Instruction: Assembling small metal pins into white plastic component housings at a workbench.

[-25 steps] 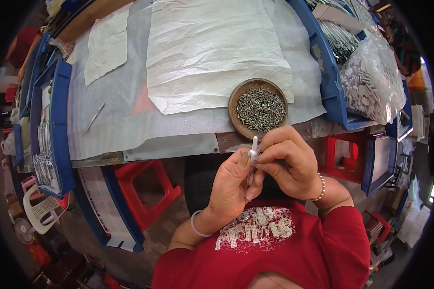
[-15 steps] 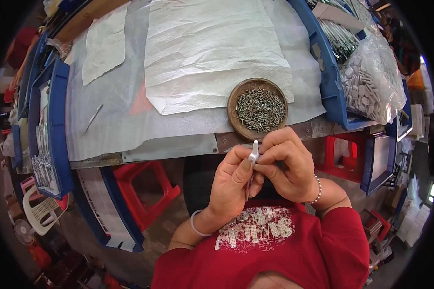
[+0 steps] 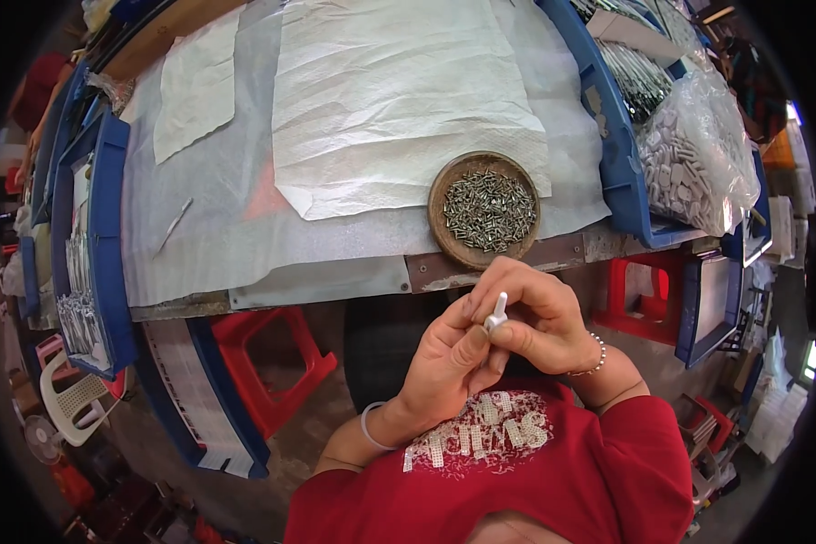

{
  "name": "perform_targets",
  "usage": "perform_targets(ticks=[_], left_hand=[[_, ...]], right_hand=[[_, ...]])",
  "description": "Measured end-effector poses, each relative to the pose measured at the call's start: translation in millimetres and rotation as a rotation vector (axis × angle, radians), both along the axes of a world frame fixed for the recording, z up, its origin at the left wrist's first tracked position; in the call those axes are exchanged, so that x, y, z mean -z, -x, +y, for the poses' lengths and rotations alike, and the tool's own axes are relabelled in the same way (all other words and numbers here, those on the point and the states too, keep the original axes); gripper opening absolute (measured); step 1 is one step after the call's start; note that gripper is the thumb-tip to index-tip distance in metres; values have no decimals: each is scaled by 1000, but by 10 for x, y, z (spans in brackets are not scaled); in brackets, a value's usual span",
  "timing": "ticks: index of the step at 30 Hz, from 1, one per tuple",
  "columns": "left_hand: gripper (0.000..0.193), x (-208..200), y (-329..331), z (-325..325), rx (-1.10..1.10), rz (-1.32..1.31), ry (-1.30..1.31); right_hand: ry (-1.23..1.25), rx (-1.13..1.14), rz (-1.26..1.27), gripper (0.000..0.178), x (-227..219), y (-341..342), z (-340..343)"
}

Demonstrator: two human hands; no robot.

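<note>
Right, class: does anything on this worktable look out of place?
One slim piece lies alone and slanted at the left, outside the blue tray, so it looks stray. The big white sheet is creased. No spill shows around the bowl.

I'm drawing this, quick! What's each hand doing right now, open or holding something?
Left hand: closed, holding the small white part.
Right hand: closed, holding the same part.

Pale lettering (image 3: pixel 480 440), red shirt (image 3: pixel 553 494), not legible

The white piece (image 3: pixel 496 315) has moved lower and now tilts rightward.
</note>
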State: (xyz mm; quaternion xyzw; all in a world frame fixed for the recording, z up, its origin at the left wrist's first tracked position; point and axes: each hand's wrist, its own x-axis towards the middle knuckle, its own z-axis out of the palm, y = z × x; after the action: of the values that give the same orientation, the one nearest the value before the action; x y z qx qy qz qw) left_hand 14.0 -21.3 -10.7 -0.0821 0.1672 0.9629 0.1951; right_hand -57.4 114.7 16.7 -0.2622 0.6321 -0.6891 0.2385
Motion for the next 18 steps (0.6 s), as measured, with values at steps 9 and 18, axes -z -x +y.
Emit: perform_targets(ticks=[9,18], left_hand=[[24,-55,5,-52,68,-50,-77],[29,-17,31,-62,68,-58,-58]], right_hand=[[-670,246,452,23,-188,491,179],[-895,51,920,13,16,723,117]])
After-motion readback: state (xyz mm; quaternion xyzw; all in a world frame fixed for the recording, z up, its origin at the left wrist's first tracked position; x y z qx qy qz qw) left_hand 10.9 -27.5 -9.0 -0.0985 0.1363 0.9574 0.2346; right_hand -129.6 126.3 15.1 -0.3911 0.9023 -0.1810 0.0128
